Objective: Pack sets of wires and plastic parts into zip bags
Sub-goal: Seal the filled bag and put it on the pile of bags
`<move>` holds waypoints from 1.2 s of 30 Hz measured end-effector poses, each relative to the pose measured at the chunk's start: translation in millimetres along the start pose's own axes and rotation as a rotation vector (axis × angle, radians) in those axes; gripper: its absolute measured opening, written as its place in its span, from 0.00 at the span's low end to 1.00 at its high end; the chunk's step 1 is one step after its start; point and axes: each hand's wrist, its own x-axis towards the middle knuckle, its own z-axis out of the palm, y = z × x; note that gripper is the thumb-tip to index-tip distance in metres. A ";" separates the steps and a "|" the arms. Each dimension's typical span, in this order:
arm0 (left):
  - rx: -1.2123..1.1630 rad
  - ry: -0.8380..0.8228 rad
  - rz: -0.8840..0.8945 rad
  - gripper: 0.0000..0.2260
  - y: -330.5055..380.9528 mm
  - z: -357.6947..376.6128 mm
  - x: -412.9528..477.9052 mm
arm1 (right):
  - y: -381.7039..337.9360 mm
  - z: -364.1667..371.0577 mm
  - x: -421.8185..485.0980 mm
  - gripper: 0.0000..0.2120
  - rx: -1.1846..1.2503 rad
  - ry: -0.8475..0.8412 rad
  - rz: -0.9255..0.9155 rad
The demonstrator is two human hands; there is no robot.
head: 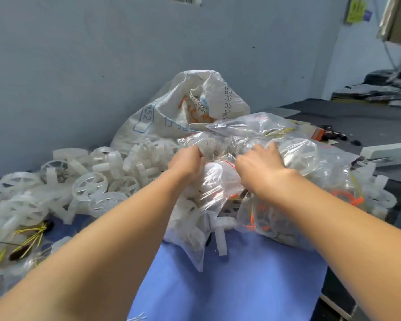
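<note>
Two bare hands are reaching forward over the blue mat (241, 286) that is covering the near part of the worktop. The left hand (188, 162) is gripping the top of a clear zip bag (208, 193), its fingers curling tight round the bunched plastic. The right hand (259, 163) is lying just beside it, knuckles up, its fingers curling down into the same bag's plastic near the red zip line. The bag is hanging down towards the mat, holding white plastic parts, and is leaning against a pile (310, 177) of filled zip bags that is spreading towards the right edge. Orange wires (259, 214) are showing through the nearest bag of that pile. A loose white T-piece (221, 237) is lying on the mat, just beside the bag's lower end. White spoked wheels (90, 181) are lying heaped along the far left of the worktop, against the grey wall (102, 54). Yellow wires (30, 237) are lying near the left edge, in front of the wheels. A printed woven sack (183, 107) is slumping open behind the pile, at the far edge. A white box (384, 151) is resting towards the far right corner.
</note>
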 end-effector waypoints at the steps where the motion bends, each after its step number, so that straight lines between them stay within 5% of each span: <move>1: -0.003 -0.045 -0.002 0.09 3.7 -6.7 -1.0 | -1.0 -3.8 -2.9 0.09 0.019 -0.030 0.021; 3: 0.012 -0.053 0.024 0.11 13.1 -22.3 -9.8 | -8.2 -14.1 -7.5 0.04 0.044 -0.014 0.064; 8: 0.138 -0.045 0.128 0.14 17.1 -94.4 -51.9 | -41.8 -60.0 -21.9 0.17 0.158 0.281 0.092; 15: 0.335 -0.162 0.055 0.09 -52.5 -217.4 -169.6 | -150.9 -139.3 -81.4 0.13 0.456 0.439 -0.129; 20: 0.418 -0.409 -0.227 0.15 -150.6 -290.3 -291.4 | -269.1 -176.4 -146.2 0.16 0.591 0.386 -0.397; 29: 0.254 -0.296 -0.745 0.13 -302.9 -386.3 -527.3 | -438.2 -222.9 -266.5 0.18 0.691 0.215 -0.824; 36: 0.176 -0.356 -0.913 0.12 -332.5 -385.9 -611.7 | -487.1 -215.9 -319.6 0.19 0.586 0.084 -0.965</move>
